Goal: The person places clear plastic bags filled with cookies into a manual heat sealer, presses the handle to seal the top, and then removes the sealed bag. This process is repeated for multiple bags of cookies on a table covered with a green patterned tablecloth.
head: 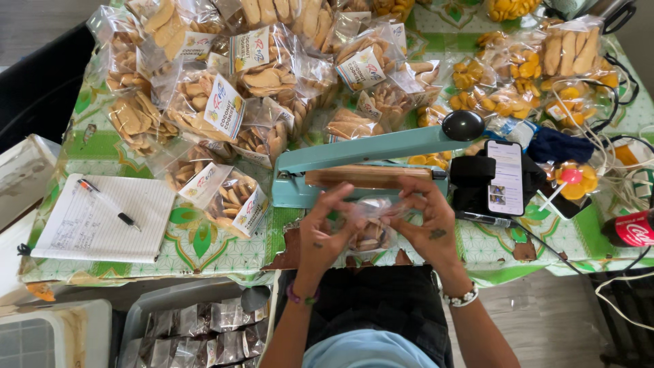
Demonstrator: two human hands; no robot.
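Left hand (pixel 325 228): grip pinching the left edge of a clear cookie bag (pixel 371 228) | right hand (pixel 428 221): grip pinching its right edge | bag: held between both hands, at the near worktop (pixel 225 253) edge, just before the teal heat sealer (pixel 361 163) | beyond: filled bags (pixel 225 102); left: notebook (pixel 102 218) with pen (pixel 107 202); right: phone (pixel 505 177).

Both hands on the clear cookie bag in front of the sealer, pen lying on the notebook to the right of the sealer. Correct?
Not quite. Head view: the pen and notebook lie left of the sealer, not right. Both hands, left hand and right hand, do hold the clear cookie bag.
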